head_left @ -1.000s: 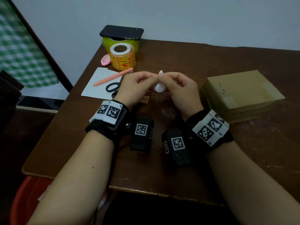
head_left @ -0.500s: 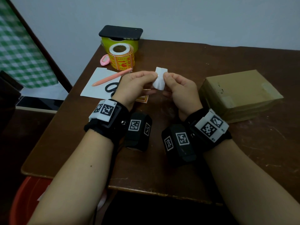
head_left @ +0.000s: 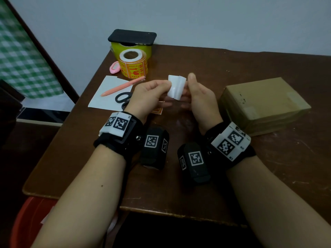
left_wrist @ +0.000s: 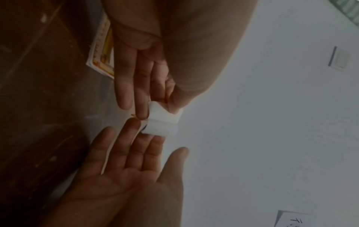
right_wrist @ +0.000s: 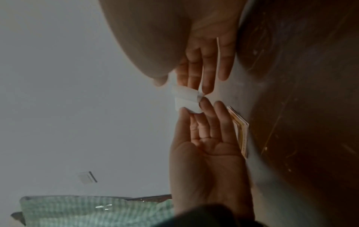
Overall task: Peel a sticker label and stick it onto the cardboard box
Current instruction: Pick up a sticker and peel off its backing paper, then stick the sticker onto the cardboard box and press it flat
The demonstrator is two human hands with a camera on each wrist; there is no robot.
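Observation:
A small white-backed sticker label [head_left: 176, 87] hangs curled in the air between both hands, above the middle of the table. My left hand [head_left: 164, 85] pinches its left edge between thumb and fingers; the left wrist view shows that pinch on the label [left_wrist: 162, 122]. My right hand [head_left: 188, 88] has straight fingers touching the label's right edge from behind, and its thumb stands up off the paper. The right wrist view shows the same label [right_wrist: 185, 99]. The taped cardboard box [head_left: 265, 104] lies flat to the right of my right hand, untouched.
An orange sticker roll [head_left: 133, 66] stands at the back left before a yellow container [head_left: 148, 51] topped by a black phone [head_left: 132, 37]. Pink cutter [head_left: 114, 68], white sheet [head_left: 107, 97], pink pen [head_left: 123, 86], scissors [head_left: 123, 99] lie left. A loose orange sticker [head_left: 158, 111] lies under my hands.
The label has turned from edge-on to showing its white face. My hands have drawn slightly apart, and my right thumb has lifted off the label.

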